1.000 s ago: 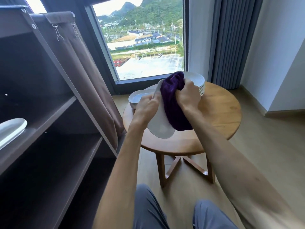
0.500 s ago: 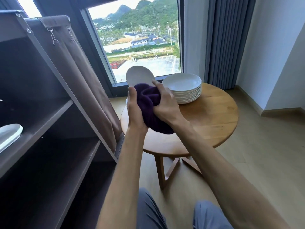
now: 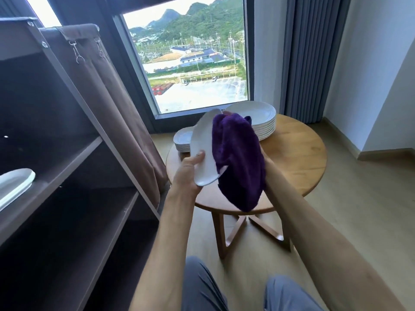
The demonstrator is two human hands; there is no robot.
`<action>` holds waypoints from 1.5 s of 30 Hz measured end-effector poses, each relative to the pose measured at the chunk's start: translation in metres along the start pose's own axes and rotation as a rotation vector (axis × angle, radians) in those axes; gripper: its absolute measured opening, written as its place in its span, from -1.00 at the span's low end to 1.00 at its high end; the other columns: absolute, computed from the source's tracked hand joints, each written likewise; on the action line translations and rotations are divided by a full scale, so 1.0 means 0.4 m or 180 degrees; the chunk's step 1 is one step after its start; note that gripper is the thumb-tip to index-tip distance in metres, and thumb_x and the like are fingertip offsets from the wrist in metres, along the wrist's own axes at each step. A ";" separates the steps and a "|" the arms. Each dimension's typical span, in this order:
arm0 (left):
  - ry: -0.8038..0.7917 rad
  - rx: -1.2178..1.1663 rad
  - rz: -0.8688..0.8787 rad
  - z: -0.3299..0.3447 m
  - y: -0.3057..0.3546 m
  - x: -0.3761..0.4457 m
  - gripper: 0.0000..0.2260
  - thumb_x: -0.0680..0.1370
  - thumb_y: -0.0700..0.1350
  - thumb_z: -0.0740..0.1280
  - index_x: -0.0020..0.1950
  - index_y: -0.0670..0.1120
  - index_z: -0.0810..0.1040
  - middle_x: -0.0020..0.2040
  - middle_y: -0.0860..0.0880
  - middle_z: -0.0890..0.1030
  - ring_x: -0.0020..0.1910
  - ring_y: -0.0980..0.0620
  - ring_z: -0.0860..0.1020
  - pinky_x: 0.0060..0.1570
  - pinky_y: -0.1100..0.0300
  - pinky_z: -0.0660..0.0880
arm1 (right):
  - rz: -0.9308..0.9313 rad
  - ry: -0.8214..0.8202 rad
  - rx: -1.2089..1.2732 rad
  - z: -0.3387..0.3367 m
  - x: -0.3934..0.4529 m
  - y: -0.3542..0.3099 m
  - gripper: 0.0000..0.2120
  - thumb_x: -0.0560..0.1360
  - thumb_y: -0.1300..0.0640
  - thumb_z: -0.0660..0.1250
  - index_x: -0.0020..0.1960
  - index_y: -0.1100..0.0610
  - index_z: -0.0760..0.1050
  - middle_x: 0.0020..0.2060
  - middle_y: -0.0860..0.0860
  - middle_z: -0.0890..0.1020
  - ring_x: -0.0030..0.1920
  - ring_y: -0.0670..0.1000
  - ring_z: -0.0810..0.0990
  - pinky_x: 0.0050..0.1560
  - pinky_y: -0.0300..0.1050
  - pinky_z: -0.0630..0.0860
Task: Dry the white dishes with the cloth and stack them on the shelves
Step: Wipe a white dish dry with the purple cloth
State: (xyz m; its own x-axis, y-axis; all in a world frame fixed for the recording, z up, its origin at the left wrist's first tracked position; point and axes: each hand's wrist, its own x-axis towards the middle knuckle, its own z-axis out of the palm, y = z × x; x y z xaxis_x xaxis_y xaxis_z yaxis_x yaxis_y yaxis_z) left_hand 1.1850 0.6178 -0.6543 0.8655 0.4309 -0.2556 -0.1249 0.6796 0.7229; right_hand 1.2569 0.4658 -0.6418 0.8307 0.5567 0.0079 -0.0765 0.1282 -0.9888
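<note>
Plate (image 3: 203,149) now edge-on — white, glossy

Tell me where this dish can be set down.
Free: the shelf board right of the white dish already there, and the round table's near right half. Crowded: the table's far side, with two plate stacks.

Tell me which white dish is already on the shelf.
The oval dish at far left on the dark shelf; the rest are stacked on the table or held.

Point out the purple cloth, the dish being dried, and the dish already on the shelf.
purple cloth (image 3: 238,160), head view, middle of its folds.
dish being dried (image 3: 203,144), head view, its bare white face.
dish on the shelf (image 3: 15,182), head view, its top rim.
</note>
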 end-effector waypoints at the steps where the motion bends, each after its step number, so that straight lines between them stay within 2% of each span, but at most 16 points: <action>1: -0.0047 -0.0025 -0.0148 -0.002 -0.010 0.001 -0.77 0.62 -0.36 0.23 0.14 -0.17 0.64 -0.05 -0.20 0.72 -0.11 -0.18 0.73 -0.24 -0.12 0.69 | -0.0056 -0.0002 0.0156 0.011 -0.004 -0.022 -0.67 0.70 0.31 0.03 -0.19 0.05 0.30 -0.42 -0.07 0.44 -0.62 -0.26 0.41 -0.54 -0.42 0.36; 4: -0.0200 -0.0008 -0.0523 -0.007 -0.022 -0.001 -0.73 0.47 -0.34 0.36 0.16 -0.23 0.64 0.05 -0.23 0.68 -0.04 -0.17 0.71 -0.10 -0.04 0.70 | -0.0317 0.0205 0.0437 0.026 0.028 -0.079 -0.66 0.71 0.23 0.05 -0.23 0.02 0.26 -0.58 -0.17 0.38 -0.56 -0.23 0.31 -0.47 -0.34 0.31; 7: -0.0236 0.0549 -0.0681 -0.009 -0.027 -0.006 -0.63 0.38 -0.22 0.51 0.18 -0.18 0.63 -0.03 -0.15 0.68 -0.14 -0.05 0.71 -0.27 0.17 0.66 | -0.0189 0.0383 0.0205 0.006 0.073 -0.086 -0.64 0.71 0.22 0.08 -0.27 0.06 0.22 -0.39 0.01 0.31 -0.36 -0.10 0.28 -0.29 -0.16 0.27; 10: -0.0412 0.1575 -0.0647 -0.003 -0.029 -0.016 -0.70 0.18 -0.02 0.51 -0.13 -0.07 0.72 -0.23 -0.08 0.63 -0.32 0.00 0.60 -0.39 0.26 0.46 | -0.0106 0.0504 0.0221 -0.014 0.105 -0.081 -0.62 0.71 0.21 0.07 -0.28 0.05 0.17 -0.35 0.00 0.20 -0.32 -0.05 0.18 -0.27 -0.11 0.17; 13: -0.0301 0.2239 -0.0045 0.031 -0.033 -0.039 -0.82 0.27 0.06 0.45 -0.23 -0.01 0.69 -0.26 -0.07 0.65 -0.35 0.01 0.64 -0.27 0.14 0.46 | -0.0021 0.0551 0.0347 -0.022 0.100 -0.091 -0.62 0.66 0.13 0.21 -0.30 0.09 0.17 -0.35 0.01 0.22 -0.33 -0.04 0.20 -0.31 -0.14 0.17; 15: -0.0138 0.2647 0.0790 0.044 -0.012 -0.043 -0.87 0.55 0.03 0.39 -0.16 0.04 0.63 -0.16 -0.10 0.68 -0.34 0.16 0.62 -0.24 0.18 0.48 | -0.0025 0.0595 0.0407 -0.030 0.090 -0.098 -0.66 0.43 0.01 0.32 -0.31 0.07 0.18 -0.39 0.00 0.23 -0.37 -0.07 0.23 -0.31 -0.15 0.19; 18: -0.0735 0.2684 0.0820 0.059 0.045 -0.075 -0.50 0.66 0.29 0.10 0.06 -0.06 0.65 -0.01 -0.19 0.67 -0.16 0.02 0.65 -0.21 0.22 0.52 | -0.0218 0.0720 0.0180 -0.047 0.109 -0.095 -0.61 0.52 0.14 0.30 -0.35 0.07 0.15 -0.49 -0.04 0.24 -0.48 -0.14 0.21 -0.35 -0.17 0.19; 20: -0.0926 0.3111 0.0805 0.071 0.068 -0.100 -0.42 0.50 0.41 0.23 0.06 -0.09 0.65 -0.05 -0.17 0.68 -0.15 -0.03 0.64 -0.18 0.16 0.54 | -0.0361 0.0755 -0.0215 -0.051 0.137 -0.098 -0.59 0.59 0.26 0.27 -0.35 0.09 0.19 -0.50 -0.05 0.25 -0.45 -0.10 0.20 -0.38 -0.19 0.21; 23: -0.0837 0.3822 0.1167 0.087 0.063 -0.113 -0.70 0.43 0.16 0.52 0.01 -0.02 0.66 -0.11 -0.01 0.71 -0.14 0.05 0.67 -0.14 0.15 0.58 | -0.0503 0.0783 -0.0770 -0.047 0.169 -0.107 -0.62 0.55 0.13 0.36 -0.37 0.11 0.29 -0.47 -0.03 0.32 -0.34 -0.04 0.25 -0.31 -0.13 0.25; 25: -0.0976 0.3653 0.1274 0.090 0.060 -0.119 -0.79 0.54 -0.11 0.50 0.15 0.03 0.63 0.02 0.00 0.72 0.01 0.02 0.68 0.00 0.08 0.63 | -0.0543 0.0894 -0.0915 -0.054 0.184 -0.103 -0.56 0.54 0.10 0.38 -0.43 0.09 0.27 -0.56 -0.11 0.33 -0.44 -0.09 0.26 -0.37 -0.20 0.24; 27: -0.1096 0.3548 0.1385 0.084 0.064 -0.120 -0.66 0.59 -0.25 0.43 0.34 -0.04 0.55 0.17 -0.06 0.68 0.15 -0.03 0.65 0.17 -0.04 0.61 | -0.0506 0.0956 -0.1061 -0.063 0.194 -0.103 -0.54 0.53 0.07 0.39 -0.46 0.06 0.25 -0.66 -0.18 0.31 -0.56 -0.15 0.28 -0.46 -0.30 0.22; 30: -0.0985 0.3334 0.1384 0.065 0.071 -0.124 -0.27 0.49 -0.24 0.49 0.60 -0.02 0.29 0.26 0.07 0.54 0.15 0.14 0.61 0.13 0.08 0.63 | -0.0423 0.1033 -0.1092 -0.081 0.207 -0.109 -0.59 0.51 0.03 0.40 -0.43 0.06 0.31 -0.60 -0.17 0.37 -0.56 -0.17 0.31 -0.47 -0.32 0.26; 32: -0.0808 0.2871 0.1435 0.057 0.079 -0.128 -0.15 0.38 -0.20 0.49 0.63 -0.02 0.22 0.31 0.02 0.48 0.20 0.04 0.59 0.13 0.05 0.63 | -0.0350 0.1037 -0.0957 -0.098 0.216 -0.105 -0.64 0.55 0.10 0.36 -0.38 0.09 0.34 -0.50 -0.08 0.40 -0.46 -0.10 0.33 -0.39 -0.22 0.28; 35: -0.0671 0.2057 0.1569 0.069 0.068 -0.123 -0.33 0.39 -0.22 0.43 0.51 -0.08 0.40 0.24 -0.17 0.52 0.16 -0.14 0.57 0.11 -0.08 0.61 | -0.0305 0.1011 -0.0777 -0.095 0.217 -0.082 -0.65 0.59 0.21 0.25 -0.35 0.10 0.31 -0.44 -0.02 0.37 -0.39 -0.03 0.28 -0.30 -0.10 0.24; 40: -0.0208 0.0873 0.1629 0.119 -0.022 -0.089 -0.81 0.58 -0.23 0.40 0.12 0.03 0.65 -0.01 -0.05 0.66 0.02 -0.07 0.62 0.07 -0.07 0.62 | -0.0493 0.1158 -0.0839 -0.021 0.186 -0.039 -0.72 0.58 -0.06 0.27 -0.20 0.10 0.51 -0.28 0.05 0.63 -0.19 0.12 0.54 -0.07 0.00 0.45; 45: 0.0168 0.0479 0.1678 0.138 -0.071 -0.047 -0.72 0.69 -0.11 0.29 -0.10 0.09 0.74 -0.02 -0.06 0.67 0.07 -0.11 0.60 0.27 -0.18 0.52 | -0.0252 0.0937 -0.1020 0.004 0.149 0.035 -0.66 0.62 -0.16 0.22 0.20 0.07 0.55 0.11 0.16 0.68 0.14 0.20 0.62 0.22 0.12 0.50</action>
State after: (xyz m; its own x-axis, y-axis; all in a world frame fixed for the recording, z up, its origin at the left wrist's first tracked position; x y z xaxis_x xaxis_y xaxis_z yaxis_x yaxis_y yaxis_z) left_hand 1.1989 0.5577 -0.6347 0.6785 0.7217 0.1369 -0.4608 0.2730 0.8445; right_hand 1.3042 0.5021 -0.6550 0.9523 0.2920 0.0887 0.1301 -0.1258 -0.9835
